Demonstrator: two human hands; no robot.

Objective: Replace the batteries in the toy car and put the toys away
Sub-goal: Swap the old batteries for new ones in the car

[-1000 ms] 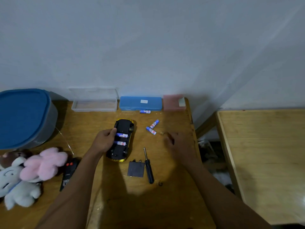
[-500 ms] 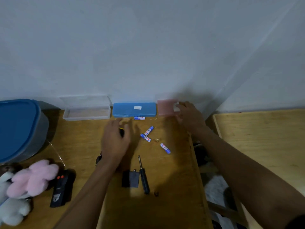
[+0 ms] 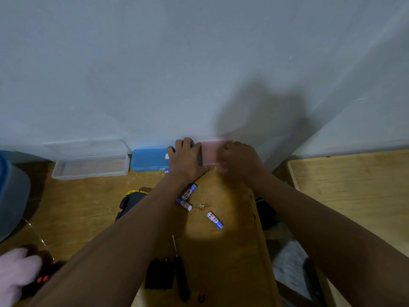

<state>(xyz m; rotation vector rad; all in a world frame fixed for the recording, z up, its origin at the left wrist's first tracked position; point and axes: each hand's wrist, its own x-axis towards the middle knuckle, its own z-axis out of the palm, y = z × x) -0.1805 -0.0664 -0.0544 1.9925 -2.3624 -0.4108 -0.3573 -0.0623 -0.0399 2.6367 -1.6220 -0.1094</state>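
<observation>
A small pink box [image 3: 212, 151] stands against the wall at the table's back right. My left hand [image 3: 187, 159] grips its left side and my right hand [image 3: 238, 158] grips its right side. The black and yellow toy car [image 3: 130, 201] lies upside down behind my left forearm, mostly hidden. Three blue batteries [image 3: 215, 220] lie loose on the wood, two of them [image 3: 186, 199] touching near my left wrist. A black battery cover [image 3: 158, 276] and a black screwdriver [image 3: 180, 271] lie closer to me.
A blue case [image 3: 150, 159] and a clear tray [image 3: 90, 166] line the wall. A blue-lidded tub [image 3: 12, 196] stands at the left. A pink plush [image 3: 16, 271] and a black remote [image 3: 42, 279] are at lower left. A gap separates this wooden table [image 3: 232, 251] from another table [image 3: 354, 185].
Both hands left the car and battery area and reached back to the pink box, the right first, then the left. A third battery now lies loose on the table.
</observation>
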